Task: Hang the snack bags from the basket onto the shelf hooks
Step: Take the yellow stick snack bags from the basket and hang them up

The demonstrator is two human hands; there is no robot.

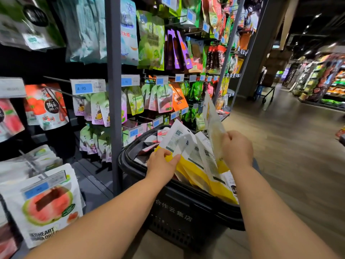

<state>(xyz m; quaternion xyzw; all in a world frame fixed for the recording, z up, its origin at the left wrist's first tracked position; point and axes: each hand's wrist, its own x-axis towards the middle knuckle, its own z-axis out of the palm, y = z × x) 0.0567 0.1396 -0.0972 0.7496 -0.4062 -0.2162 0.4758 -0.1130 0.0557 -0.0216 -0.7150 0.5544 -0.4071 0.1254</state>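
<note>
One wide-angle camera, worn on the head
It faces forward and down: the basket (186, 212) close below at the middle, the shelf (113, 71) near at left, the aisle floor (289, 146) running away at right.

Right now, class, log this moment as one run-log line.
stage: sorting bags in basket | left hand: grips fanned bags | right hand: pinches upright bag | hung: not yet

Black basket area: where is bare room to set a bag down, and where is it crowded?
Bare: the grey shelf base between the white watermelon bags and the grey upright post; the wooden floor right of the black plastic basket. Crowded: the basket, full of yellow-and-white snack bags.
</note>
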